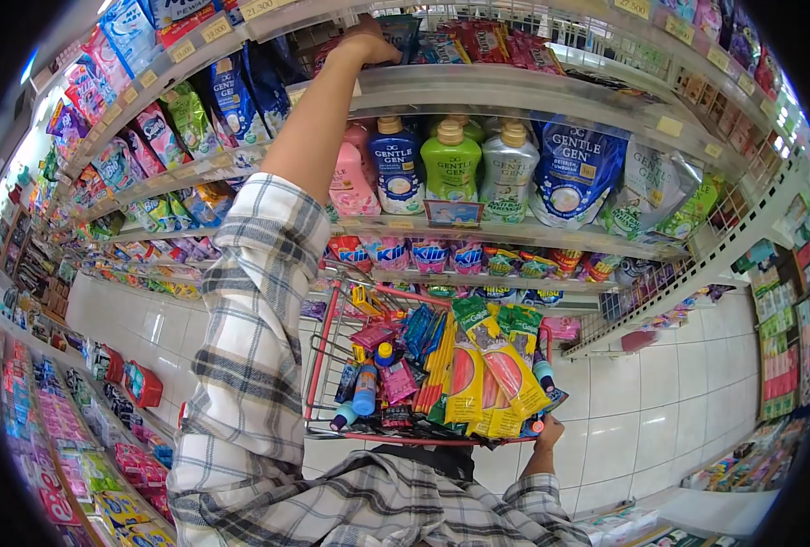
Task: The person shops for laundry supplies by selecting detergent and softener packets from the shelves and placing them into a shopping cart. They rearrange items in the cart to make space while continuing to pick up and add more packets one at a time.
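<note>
My left hand point(366, 47) reaches up onto a shelf, its thumb and fingers around a dark sachet pack point(400, 38); the fingertips are partly hidden among the packs. Red sachet packs point(487, 43) lie just right of it. Low in front of me is a shopping cart point(311, 365) with a red rim. My right hand point(547, 432) is closed at the cart's near right corner, on the handle. Heaped inside the cart are yellow-and-green packs point(505, 365), pink packets point(398, 380), blue packets point(420, 330) and a blue bottle point(365, 389).
Beneath the reached shelf stand pink, blue point(397, 169), green point(451, 164) and silver bottles, beside large blue pouches point(576, 173). Klin packs point(428, 256) line a lower shelf. A wire rack point(669, 264) juts out at right. Red baskets point(143, 383) sit on the tiled floor at left.
</note>
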### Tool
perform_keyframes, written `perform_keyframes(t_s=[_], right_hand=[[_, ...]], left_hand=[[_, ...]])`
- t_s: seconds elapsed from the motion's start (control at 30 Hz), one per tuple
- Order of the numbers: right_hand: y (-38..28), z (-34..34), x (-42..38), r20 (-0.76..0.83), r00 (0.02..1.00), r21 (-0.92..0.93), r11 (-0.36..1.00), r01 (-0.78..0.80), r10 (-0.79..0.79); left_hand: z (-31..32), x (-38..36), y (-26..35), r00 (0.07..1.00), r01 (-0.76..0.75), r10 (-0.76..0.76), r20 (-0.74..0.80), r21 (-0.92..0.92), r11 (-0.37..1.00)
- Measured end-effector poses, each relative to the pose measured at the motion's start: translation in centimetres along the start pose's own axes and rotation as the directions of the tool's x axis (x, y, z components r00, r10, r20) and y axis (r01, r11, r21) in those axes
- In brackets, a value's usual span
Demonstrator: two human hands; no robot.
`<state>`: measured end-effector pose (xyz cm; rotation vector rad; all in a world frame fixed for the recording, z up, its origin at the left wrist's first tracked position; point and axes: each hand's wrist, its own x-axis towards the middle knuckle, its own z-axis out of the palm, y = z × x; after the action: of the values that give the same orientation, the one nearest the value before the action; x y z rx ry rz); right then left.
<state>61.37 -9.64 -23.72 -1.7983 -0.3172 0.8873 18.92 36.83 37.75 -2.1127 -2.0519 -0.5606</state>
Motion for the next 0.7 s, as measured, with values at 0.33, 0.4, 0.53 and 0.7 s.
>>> perform_keyframes(t_s=[0.33, 0.4, 0.53, 0.7], right_hand=[[0.0, 0.1, 0.0, 0.017, 1.0, 0.022, 1.0, 0.019, -0.02], [0.0, 0.1, 0.1, 0.032, 0.999, 0.025, 1.0, 0.019, -0.02], [0.2, 0.1, 0.3, 0.044, 0.999, 0.025, 1.0, 0.013, -0.014], [0.1, 0.0, 0.2, 0.044, 0.998, 0.025, 0.999, 0.043, -0.044]], left_hand=[[1.4, -2.1, -1.8, 0.887, -0.219, 0.244, -0.392, 0.108, 0.97], [-0.5, -5.4, -0.5, 0.866, -0.226, 0.252, -0.432, 0.111, 0.968], [-2.5, -13.2, 0.0, 0.617, -0.508, 0.449, -0.646, 0.108, 0.854], [-1.7, -24.6, -2.2, 0.588, -0.559, 0.368, -0.72, -0.033, 0.829]])
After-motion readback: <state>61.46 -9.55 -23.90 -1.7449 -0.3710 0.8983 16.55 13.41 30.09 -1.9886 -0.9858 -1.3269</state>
